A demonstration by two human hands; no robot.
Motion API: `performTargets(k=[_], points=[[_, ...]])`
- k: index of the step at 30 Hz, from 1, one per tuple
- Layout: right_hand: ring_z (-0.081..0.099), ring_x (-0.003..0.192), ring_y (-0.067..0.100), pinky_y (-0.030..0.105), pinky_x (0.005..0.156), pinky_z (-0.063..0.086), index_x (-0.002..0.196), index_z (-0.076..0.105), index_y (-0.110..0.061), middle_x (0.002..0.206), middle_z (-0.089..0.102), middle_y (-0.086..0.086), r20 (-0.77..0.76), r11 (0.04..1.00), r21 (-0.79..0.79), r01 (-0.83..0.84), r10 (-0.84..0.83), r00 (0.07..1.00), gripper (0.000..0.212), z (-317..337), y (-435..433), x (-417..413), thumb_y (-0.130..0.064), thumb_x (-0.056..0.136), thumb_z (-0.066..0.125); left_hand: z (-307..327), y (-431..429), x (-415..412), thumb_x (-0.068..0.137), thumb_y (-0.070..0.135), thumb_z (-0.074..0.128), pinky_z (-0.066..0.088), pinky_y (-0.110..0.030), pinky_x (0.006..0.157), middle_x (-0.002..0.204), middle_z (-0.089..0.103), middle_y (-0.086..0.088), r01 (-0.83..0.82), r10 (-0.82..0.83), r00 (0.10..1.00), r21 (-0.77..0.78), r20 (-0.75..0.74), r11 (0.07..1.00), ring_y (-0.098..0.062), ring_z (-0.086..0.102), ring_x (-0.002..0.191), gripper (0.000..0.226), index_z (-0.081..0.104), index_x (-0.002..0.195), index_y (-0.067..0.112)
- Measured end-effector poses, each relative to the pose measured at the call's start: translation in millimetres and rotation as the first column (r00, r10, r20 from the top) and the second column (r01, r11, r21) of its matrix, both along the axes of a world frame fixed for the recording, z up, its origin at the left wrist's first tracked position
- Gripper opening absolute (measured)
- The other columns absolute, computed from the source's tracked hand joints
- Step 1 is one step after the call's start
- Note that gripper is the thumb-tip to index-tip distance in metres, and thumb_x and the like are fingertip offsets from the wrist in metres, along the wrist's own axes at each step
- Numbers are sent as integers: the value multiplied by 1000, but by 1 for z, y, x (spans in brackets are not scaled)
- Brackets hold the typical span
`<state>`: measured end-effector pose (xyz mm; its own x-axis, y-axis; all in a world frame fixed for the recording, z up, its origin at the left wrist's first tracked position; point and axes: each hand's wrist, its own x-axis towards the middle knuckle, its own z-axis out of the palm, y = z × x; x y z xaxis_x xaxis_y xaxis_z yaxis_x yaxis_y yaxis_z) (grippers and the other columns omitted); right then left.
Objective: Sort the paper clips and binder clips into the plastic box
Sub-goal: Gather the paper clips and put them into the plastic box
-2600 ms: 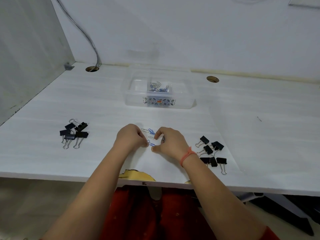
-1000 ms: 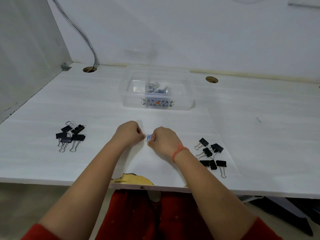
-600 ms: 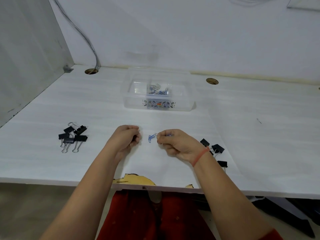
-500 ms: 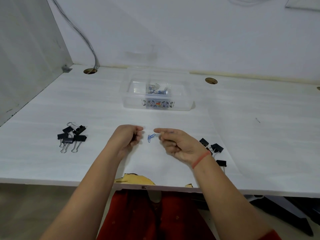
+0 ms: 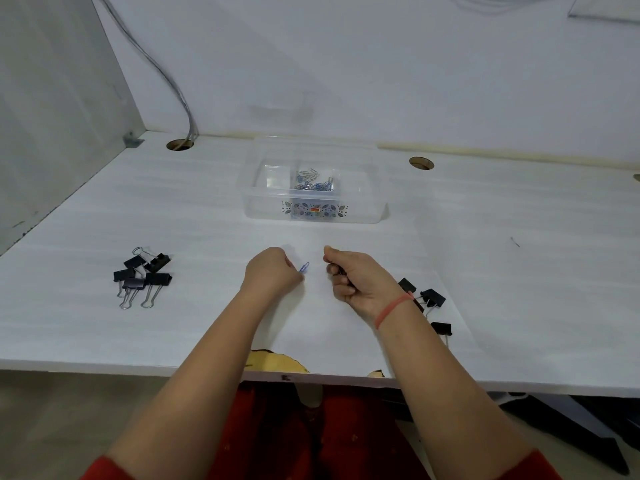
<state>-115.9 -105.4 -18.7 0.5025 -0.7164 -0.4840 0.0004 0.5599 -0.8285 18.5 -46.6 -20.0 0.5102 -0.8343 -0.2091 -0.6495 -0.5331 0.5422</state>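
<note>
A white desk [image 5: 173, 209] fills a pale-walled corner. Near its front edge the left hand [image 5: 272, 275] pinches a blue paper clip [image 5: 303, 267]; the right hand [image 5: 356, 280] is curled, perhaps holding something. The plastic box [image 5: 313, 183] sits toward the back edge, with binder clips [image 5: 142, 275] left.

A: Where are the hands?
B: The left hand [image 5: 272, 273] pinches a blue paper clip [image 5: 303, 267]; the right hand [image 5: 358, 280] is curled closed beside it.
A: And the clear plastic box [image 5: 313, 213]?
B: Farther back on the white desk [image 5: 104, 216], paper clips [image 5: 314, 181] in its middle compartment.
</note>
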Motion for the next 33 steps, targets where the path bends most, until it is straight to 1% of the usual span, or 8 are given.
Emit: performTargets(k=[3, 7, 13, 17, 20, 24, 29, 33], points=[[29, 35, 5, 13, 30, 22, 70, 52, -12, 59, 40, -2, 202, 956, 278, 91, -151, 968, 32, -2, -3, -3, -35, 92, 55, 3, 12, 0, 80, 12, 57, 28, -26, 56, 66, 40, -13, -78, 15, 918, -145, -396, 986, -22, 34, 62, 17, 48, 65, 11], [34, 44, 11, 18, 43, 31, 73, 53, -6, 57, 43, 3, 367, 838, 539, 85, -325, 872, 36, 1, 0, 0, -28, 97, 38, 9, 25, -4, 86, 0, 51, 41, -16, 47, 65, 52, -9, -358, 89, 526, -125, -846, 925, -14, 43, 49, 18, 53, 70, 7], [43, 58, 11, 24, 59, 32, 73, 55, -8, 68, 48, 3, 328, 781, 611, 130, -399, 856, 34, 14, 7, 10, -21, 96, 34, 7, 26, -6, 88, -1, 40, 29, -14, 29, 57, 48, -4, -511, 52, 213, -66, -976, 857, -6, 41, 36, 20, 59, 86, 5], [46, 64, 15, 25, 56, 35, 79, 53, -1, 77, 50, 8, 287, 718, 656, 231, -521, 804, 33, 12, 10, 13, -19, 99, 33, 8, 24, -6, 91, 6, 32, 38, -13, 33, 63, 48, -10, -565, 115, 63, 60, -991, 823, -10, 45, 33, 27, 56, 80, 1], [45, 65, 17, 24, 56, 37, 82, 51, 1, 82, 48, 10, 264, 734, 625, 267, -520, 812, 27, 15, 8, 15, -10, 97, 31, 14, 20, -2, 95, 23, 32, 31, -13, 36, 53, 50, -10, -540, 188, 10, 152, -982, 828, -13, 44, 31, 34, 50, 73, 5], [44, 63, 16, 23, 56, 36, 85, 51, -1, 83, 47, 10, 304, 790, 559, 250, -477, 825, 24, 42, -8, 21, -6, 95, 31, 39, 0, 4, 94, 17, 31, 26, -11, 35, 57, 46, -8, -537, 162, -78, 179, -984, 824, -13, 40, 38, 30, 46, 70, 7], [43, 58, 14, 21, 55, 37, 78, 51, -3, 75, 46, 9, 329, 865, 411, 289, -436, 837, 29, 94, -48, 46, -4, 94, 27, 88, -51, 19, 96, 9, 29, 32, -12, 35, 69, 44, -5, -579, 58, -49, 76, -997, 812, -11, 44, 54, 31, 48, 71, 8], [43, 58, 16, 23, 56, 41, 78, 52, -5, 68, 45, 7, 227, 909, 219, 354, -400, 888, 30, 118, -91, 72, -7, 93, 25, 107, -98, 33, 98, 7, 27, 46, -19, 51, 78, 48, -13, -660, 33, -31, 46, -999, 749, -17, 48, 64, 35, 51, 74, 0]])
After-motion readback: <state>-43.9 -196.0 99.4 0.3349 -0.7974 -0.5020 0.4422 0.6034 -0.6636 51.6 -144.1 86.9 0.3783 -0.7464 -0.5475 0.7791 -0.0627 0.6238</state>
